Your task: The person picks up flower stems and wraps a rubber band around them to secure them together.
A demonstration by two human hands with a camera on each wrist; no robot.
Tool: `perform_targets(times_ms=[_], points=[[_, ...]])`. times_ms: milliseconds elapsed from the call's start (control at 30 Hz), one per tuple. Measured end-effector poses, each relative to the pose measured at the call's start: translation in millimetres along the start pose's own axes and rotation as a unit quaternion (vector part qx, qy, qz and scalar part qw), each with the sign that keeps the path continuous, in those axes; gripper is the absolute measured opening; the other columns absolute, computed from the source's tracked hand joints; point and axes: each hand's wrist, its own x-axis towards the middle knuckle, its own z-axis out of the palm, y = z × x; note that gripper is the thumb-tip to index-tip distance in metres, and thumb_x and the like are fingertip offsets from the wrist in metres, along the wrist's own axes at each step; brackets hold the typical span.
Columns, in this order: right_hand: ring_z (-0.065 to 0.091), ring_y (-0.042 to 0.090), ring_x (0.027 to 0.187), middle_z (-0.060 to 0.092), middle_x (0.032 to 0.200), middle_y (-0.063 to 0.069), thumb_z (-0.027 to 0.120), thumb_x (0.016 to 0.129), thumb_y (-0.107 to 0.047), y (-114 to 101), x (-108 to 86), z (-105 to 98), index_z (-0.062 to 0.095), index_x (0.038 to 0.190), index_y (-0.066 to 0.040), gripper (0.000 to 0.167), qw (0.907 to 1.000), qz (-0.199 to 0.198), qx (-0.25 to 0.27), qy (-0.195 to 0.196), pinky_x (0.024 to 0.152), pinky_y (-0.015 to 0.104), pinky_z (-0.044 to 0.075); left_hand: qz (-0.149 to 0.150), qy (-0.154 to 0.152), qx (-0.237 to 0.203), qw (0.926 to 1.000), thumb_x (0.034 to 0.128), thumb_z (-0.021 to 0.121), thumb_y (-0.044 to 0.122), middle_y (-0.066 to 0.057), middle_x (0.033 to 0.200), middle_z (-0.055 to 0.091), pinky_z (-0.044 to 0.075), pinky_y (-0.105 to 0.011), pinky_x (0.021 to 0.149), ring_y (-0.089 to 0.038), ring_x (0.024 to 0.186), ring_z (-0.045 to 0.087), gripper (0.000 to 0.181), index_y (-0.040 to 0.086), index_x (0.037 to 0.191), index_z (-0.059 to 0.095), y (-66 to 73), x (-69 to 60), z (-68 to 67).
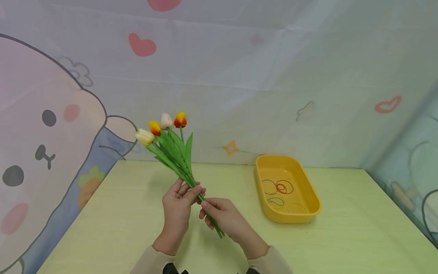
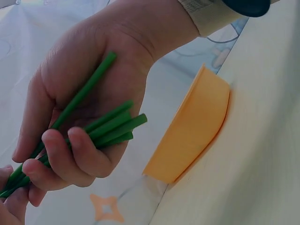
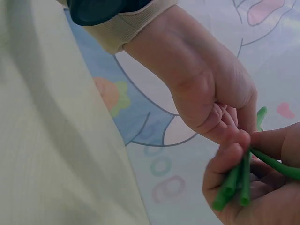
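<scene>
Both hands hold a bunch of artificial tulips (image 1: 176, 152) above the table, blooms up and to the left in the head view. The heads are cream, pale pink and yellow-red, with green leaves below. My left hand (image 1: 176, 209) grips the stems higher up, just under the leaves. Close below it, my right hand (image 1: 226, 217) holds the lower stems between thumb and curled fingers. In the left wrist view, the green stem ends (image 2: 117, 124) stick out of the right hand, and one stem (image 2: 86, 89) lies apart from the others against the palm.
A yellow tray (image 1: 309, 192) stands on the table to the right of the hands. Several thin rubber bands (image 1: 287, 182) in red, blue and yellow lie in it. The pale table (image 1: 113, 220) ends at a printed cloth backdrop (image 1: 219, 95).
</scene>
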Motion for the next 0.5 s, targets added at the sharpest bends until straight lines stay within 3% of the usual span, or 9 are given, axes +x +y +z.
perform_targets(times_ms=[333,500], points=[[0.029,0.006,0.047,0.043,0.06,-0.002,0.052,0.101,-0.019,3.2,2.3,6.1,0.054,0.088,0.015,0.036,0.9981,-0.015,0.048,0.034,0.043,0.015,0.023,-0.003,0.009,-0.003,1.0,0.0877,0.067,-0.003,0.0,0.083,0.071,0.06,-0.026,0.069,-0.012,0.074,0.071,0.031,-0.007,0.117,0.059,-0.2,0.3,1.7],[0.027,0.005,0.046,0.042,0.059,-0.001,0.055,0.1,-0.018,6.2,2.9,9.1,0.053,0.085,0.015,0.037,0.9967,-0.027,0.051,0.057,0.042,0.015,0.022,-0.003,0.001,-0.006,1.0,0.0893,0.066,-0.001,-0.001,0.085,0.07,0.06,-0.03,0.076,-0.013,0.077,0.071,0.027,-0.008,0.114,0.059,0.4,0.5,1.8]])
